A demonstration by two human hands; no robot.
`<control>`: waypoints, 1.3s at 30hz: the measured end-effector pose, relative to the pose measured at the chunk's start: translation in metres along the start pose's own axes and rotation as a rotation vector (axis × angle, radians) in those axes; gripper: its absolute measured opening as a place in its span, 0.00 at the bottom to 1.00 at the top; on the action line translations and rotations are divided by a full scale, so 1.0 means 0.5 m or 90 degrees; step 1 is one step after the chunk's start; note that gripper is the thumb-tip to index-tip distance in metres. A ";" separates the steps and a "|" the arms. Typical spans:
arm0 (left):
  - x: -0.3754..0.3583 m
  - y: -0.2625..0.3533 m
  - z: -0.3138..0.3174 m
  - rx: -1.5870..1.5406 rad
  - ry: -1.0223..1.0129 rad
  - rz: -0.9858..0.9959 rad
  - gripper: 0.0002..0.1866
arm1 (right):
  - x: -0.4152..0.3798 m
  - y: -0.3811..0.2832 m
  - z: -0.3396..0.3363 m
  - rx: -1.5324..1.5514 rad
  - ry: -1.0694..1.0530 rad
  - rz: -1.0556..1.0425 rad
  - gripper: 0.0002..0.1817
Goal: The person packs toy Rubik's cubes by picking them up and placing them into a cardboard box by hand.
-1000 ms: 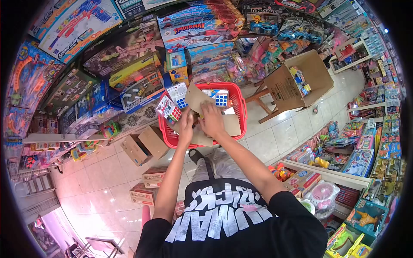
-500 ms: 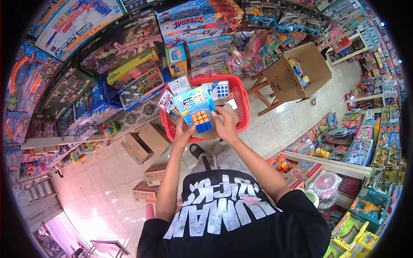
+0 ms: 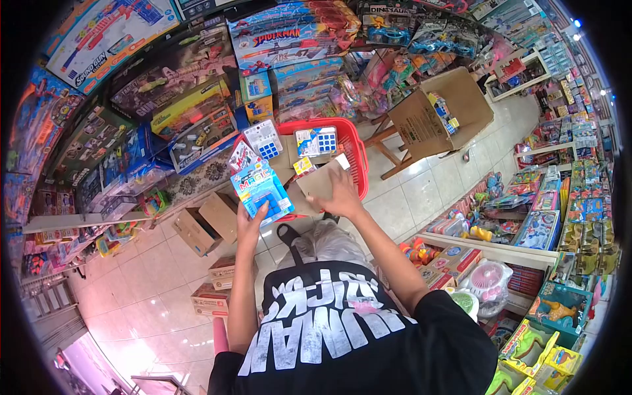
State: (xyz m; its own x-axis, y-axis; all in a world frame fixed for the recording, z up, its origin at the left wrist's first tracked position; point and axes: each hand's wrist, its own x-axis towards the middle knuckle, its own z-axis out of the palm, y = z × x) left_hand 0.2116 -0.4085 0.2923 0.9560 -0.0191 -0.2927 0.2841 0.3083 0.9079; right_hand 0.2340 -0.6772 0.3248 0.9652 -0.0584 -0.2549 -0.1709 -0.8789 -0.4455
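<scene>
One carded cube pack lifted clear in left hand; right hand spread flat on cardboard in red basket, several packs remaining.

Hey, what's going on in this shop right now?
A person in a black printed shirt stands over a red basket among shelves of boxed toys. Their left hand holds up a blue carded cube puzzle pack beside the basket. Their right hand rests on a piece of brown cardboard lying in the basket, where more cube packs lie.
</scene>
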 end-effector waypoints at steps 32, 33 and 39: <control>0.031 -0.014 0.386 0.138 -0.367 -0.035 0.37 | -0.097 0.166 -0.264 0.916 0.219 0.074 0.16; 0.030 -0.060 0.405 0.143 -0.381 -0.029 0.37 | -0.099 0.194 -0.264 0.884 0.240 0.094 0.16; -0.039 -0.135 0.579 -0.063 -0.401 -0.339 0.40 | -0.142 0.347 -0.276 0.814 0.334 0.087 0.11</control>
State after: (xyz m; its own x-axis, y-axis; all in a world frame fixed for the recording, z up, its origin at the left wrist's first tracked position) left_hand 0.1947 -0.7045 0.3236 0.5648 -0.7064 -0.4267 0.7309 0.1882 0.6560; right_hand 0.1633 -0.8910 0.3839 0.8387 -0.5270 -0.1374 -0.0545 0.1699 -0.9840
